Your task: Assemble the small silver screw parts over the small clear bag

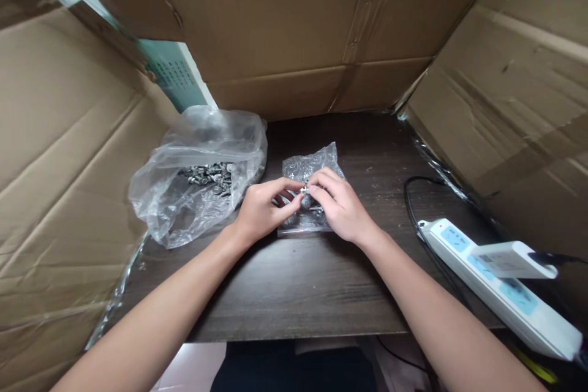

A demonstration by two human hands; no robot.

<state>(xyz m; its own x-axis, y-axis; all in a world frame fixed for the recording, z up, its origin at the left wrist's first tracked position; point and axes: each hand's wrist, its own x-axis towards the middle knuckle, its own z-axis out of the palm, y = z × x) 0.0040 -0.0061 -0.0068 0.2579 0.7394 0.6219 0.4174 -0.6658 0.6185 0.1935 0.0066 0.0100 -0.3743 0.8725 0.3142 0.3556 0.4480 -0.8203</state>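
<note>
Handling step: left grip (264, 205) and right grip (340, 203), both narrow, pinched a small metal part (304, 190) over a clear packet (303, 165), mid-desk (294, 285). Next move seemed to call for fine fingertip control. Open bag (206, 128) of metal pieces (211, 175) lay at 10 o'clock, power strip (498, 291) at 4; cardboard wall (285, 18) limited reach at 12.

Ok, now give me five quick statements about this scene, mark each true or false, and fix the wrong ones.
1. The left hand and right hand hold a small metallic piece at their fingertips. True.
2. The large clear bag has metal parts in it. True.
3. The large clear bag lies to the right of both hands. False: it lies to their left.
4. A white adapter sits on the power strip. True.
5. The tabletop is white. False: it is dark brown.
</note>
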